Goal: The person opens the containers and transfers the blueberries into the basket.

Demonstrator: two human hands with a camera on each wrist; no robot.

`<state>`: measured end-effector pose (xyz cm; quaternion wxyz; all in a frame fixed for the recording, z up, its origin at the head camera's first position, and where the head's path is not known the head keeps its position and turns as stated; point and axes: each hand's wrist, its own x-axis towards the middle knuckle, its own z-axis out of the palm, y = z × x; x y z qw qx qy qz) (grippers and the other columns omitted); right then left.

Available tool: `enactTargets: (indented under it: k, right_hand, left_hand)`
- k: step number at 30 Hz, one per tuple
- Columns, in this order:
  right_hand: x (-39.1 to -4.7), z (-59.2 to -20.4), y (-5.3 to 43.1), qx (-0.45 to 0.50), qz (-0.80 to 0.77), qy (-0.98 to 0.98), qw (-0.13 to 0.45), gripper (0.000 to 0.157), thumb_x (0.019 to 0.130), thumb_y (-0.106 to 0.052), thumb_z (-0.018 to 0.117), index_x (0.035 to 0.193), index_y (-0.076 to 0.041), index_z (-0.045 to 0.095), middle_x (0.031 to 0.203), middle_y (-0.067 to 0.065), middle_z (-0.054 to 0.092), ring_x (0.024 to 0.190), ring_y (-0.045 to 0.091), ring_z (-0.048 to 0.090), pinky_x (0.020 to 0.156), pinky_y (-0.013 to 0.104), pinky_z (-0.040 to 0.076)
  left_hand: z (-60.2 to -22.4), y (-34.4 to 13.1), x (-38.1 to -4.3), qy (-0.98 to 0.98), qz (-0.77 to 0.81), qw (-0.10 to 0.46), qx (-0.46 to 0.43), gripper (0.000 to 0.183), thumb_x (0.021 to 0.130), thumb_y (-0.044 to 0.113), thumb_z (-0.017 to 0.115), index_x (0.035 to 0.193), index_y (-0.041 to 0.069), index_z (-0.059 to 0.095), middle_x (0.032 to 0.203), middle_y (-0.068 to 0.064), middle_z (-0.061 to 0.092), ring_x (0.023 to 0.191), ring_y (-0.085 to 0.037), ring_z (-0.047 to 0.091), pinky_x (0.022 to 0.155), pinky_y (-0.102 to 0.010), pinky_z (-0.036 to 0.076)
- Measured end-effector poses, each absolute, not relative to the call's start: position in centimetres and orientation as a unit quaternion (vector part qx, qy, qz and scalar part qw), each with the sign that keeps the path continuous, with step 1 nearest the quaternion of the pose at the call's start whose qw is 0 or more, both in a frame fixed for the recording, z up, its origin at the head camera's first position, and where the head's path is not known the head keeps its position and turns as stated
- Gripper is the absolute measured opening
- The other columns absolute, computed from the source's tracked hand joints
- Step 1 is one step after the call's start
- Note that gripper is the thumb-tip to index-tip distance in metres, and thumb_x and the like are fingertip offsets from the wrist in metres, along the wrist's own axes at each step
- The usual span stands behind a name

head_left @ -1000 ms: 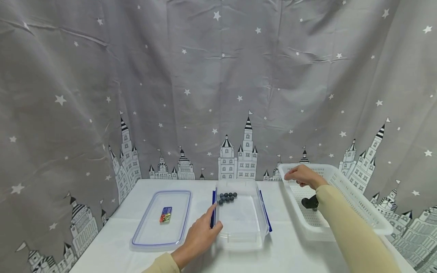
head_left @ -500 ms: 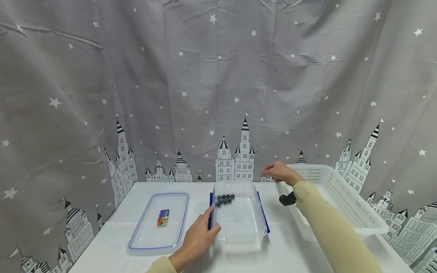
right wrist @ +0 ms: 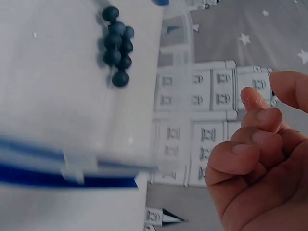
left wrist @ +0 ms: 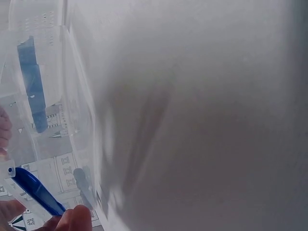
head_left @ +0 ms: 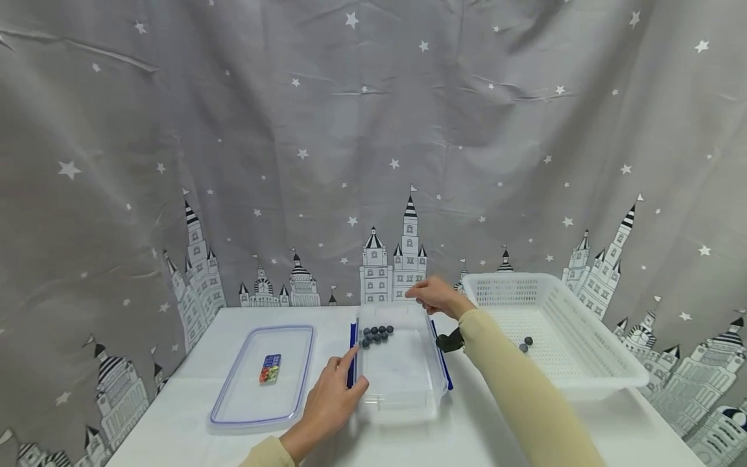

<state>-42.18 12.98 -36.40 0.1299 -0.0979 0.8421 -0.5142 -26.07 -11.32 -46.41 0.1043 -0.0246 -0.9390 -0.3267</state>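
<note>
In the head view a clear plastic food container [head_left: 403,383] with blue side latches holds several blueberries [head_left: 376,335] in its far left part. My left hand [head_left: 332,397] rests at its left side, index finger stretched along the wall and thumb near the front corner. My right hand [head_left: 436,297] hovers above the far right corner, thumb and index finger close together. In the right wrist view its other fingers [right wrist: 257,144] are curled; whether something small is held cannot be told. The left wrist view shows left fingertips [left wrist: 79,219] beside a blue latch [left wrist: 36,190].
A white perforated basket [head_left: 607,363] stands on the right with a few blueberries [head_left: 526,342] in it. To the left lies the clear lid [head_left: 242,405] with a blue seal and a fruit label [head_left: 270,369]. A grey castle-print curtain [head_left: 292,162] hangs behind the white table.
My right hand has moved left, out from over the basket to above the container's far right corner. The left hand stays at the container's side. The head view has shifted slightly.
</note>
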Motion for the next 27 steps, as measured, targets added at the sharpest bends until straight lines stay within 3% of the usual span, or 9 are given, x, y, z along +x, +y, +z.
enactTargets:
  k: [15,27]
  right_hand:
    - [-41.9,-38.3,9.1,-0.11,-0.541,0.82,0.153,0.036,0.099,-0.02,0.06,0.127,0.003,0.063,0.072,0.001,0.046,0.062,0.013,0.038,0.062,0.029,0.037]
    - [-42.0,-41.2,7.4,-0.061,-0.548,0.823,0.136,0.033,0.094,-0.019,0.066,0.122,0.0,0.068,0.064,-0.004,0.041,0.051,0.009,0.029,0.058,0.026,0.037]
  left_hand:
    - [-46.1,-11.4,-26.0,-0.939,-0.326,0.107,-0.03,0.066,0.09,0.038,0.061,0.152,0.022,0.047,0.119,-0.007,0.058,0.09,-0.016,0.052,0.068,-0.034,0.044]
    - [-46.2,-11.3,-26.1,-0.937,-0.331,0.108,-0.028,0.067,0.089,0.04,0.06,0.152,0.023,0.047,0.115,-0.007,0.059,0.083,-0.014,0.049,0.064,-0.031,0.041]
